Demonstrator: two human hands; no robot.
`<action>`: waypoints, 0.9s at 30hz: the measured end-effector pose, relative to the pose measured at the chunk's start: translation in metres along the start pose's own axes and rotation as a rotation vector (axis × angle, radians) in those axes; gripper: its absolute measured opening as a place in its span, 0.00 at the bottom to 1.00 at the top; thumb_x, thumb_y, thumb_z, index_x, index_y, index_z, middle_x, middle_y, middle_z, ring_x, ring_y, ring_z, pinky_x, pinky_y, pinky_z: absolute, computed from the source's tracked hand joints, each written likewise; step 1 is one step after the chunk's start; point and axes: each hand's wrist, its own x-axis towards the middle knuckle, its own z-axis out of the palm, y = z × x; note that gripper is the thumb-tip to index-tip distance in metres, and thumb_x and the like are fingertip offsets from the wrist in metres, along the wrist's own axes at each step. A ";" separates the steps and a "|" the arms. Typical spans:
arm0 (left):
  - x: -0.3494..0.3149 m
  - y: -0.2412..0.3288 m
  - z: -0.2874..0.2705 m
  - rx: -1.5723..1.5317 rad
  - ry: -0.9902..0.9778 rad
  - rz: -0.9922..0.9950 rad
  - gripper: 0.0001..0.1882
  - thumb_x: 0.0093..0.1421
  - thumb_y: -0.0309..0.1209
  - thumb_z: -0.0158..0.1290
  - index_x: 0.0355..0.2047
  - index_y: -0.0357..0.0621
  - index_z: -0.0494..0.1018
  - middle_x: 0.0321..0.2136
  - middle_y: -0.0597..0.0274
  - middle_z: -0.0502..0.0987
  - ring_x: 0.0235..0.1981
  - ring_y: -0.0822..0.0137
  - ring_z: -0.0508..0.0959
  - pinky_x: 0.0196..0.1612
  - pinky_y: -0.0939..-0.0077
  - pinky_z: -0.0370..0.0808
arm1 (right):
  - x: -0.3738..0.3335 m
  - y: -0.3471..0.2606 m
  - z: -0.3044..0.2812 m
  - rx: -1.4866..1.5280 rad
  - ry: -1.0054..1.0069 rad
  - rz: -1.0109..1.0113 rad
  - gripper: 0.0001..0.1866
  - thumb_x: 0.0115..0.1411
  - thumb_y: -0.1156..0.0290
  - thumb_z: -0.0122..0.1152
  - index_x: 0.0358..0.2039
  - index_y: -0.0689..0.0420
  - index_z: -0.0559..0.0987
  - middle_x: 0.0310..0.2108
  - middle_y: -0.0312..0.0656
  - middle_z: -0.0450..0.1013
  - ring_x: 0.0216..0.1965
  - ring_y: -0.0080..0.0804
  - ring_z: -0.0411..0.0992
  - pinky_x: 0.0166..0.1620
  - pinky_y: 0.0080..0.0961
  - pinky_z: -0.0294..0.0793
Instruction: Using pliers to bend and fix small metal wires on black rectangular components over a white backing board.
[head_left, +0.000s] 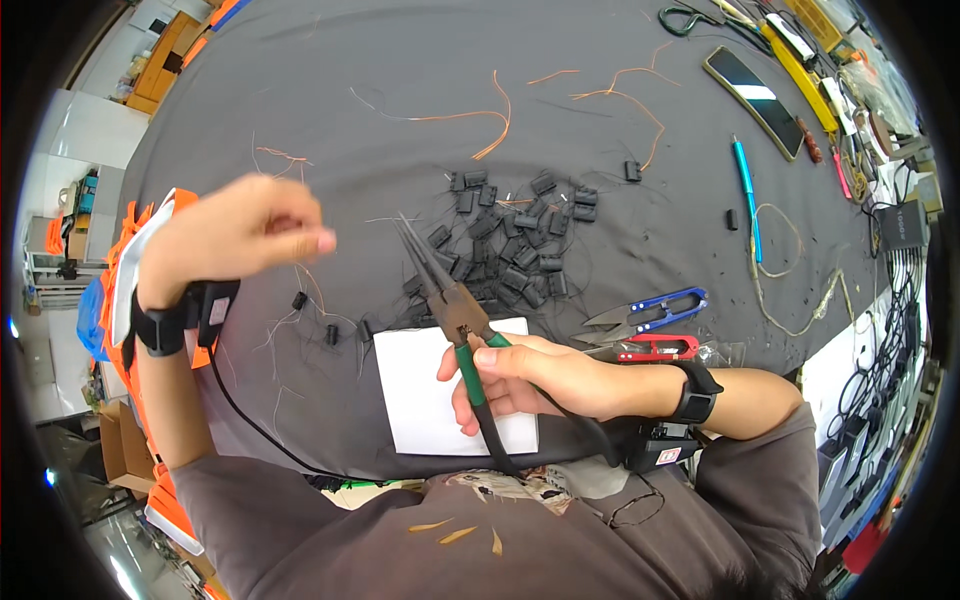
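Observation:
My right hand holds long-nose pliers with green and black handles. Their jaws point up and left, the tips slightly apart. My left hand is raised at the left, slightly blurred. Its fingers are loosely curled and the thumb stands apart from them; nothing shows between them. Right of the plier jaws lies a heap of small black cylindrical parts with thin wire leads. Beneath the pliers and my right hand is a white sheet. A few loose black parts rest left of the sheet.
Blue-handled thread snips and red-handled snips lie beyond my right forearm. Farther right are a turquoise pen-like tool, a phone and a string. Copper-coloured wires are scattered across the grey cloth.

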 end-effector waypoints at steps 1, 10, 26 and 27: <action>-0.006 -0.005 0.007 -0.020 -0.046 -0.010 0.17 0.54 0.41 0.56 0.29 0.37 0.73 0.17 0.61 0.64 0.21 0.68 0.65 0.26 0.73 0.64 | 0.000 -0.001 0.000 0.004 0.003 -0.008 0.19 0.67 0.56 0.40 0.49 0.58 0.63 0.37 0.43 0.69 0.41 0.31 0.69 0.51 0.32 0.66; 0.011 -0.011 0.032 0.036 0.222 -0.156 0.16 0.57 0.40 0.53 0.38 0.39 0.73 0.15 0.63 0.64 0.18 0.70 0.64 0.24 0.73 0.63 | -0.001 0.000 0.002 -0.001 0.048 -0.031 0.18 0.64 0.57 0.42 0.47 0.58 0.65 0.36 0.45 0.70 0.40 0.35 0.69 0.50 0.33 0.66; 0.107 0.003 0.060 -0.063 0.384 0.147 0.14 0.54 0.34 0.58 0.35 0.38 0.69 0.15 0.69 0.57 0.19 0.74 0.58 0.24 0.76 0.59 | -0.002 0.001 0.000 0.031 0.040 -0.030 0.16 0.65 0.60 0.44 0.46 0.57 0.65 0.35 0.44 0.70 0.39 0.33 0.70 0.49 0.31 0.68; 0.108 0.004 0.059 -0.079 0.349 0.135 0.13 0.54 0.34 0.58 0.34 0.38 0.69 0.15 0.69 0.57 0.19 0.74 0.57 0.24 0.76 0.59 | -0.002 0.001 0.001 0.034 0.038 -0.028 0.16 0.65 0.61 0.44 0.46 0.57 0.65 0.35 0.44 0.70 0.39 0.33 0.70 0.49 0.31 0.68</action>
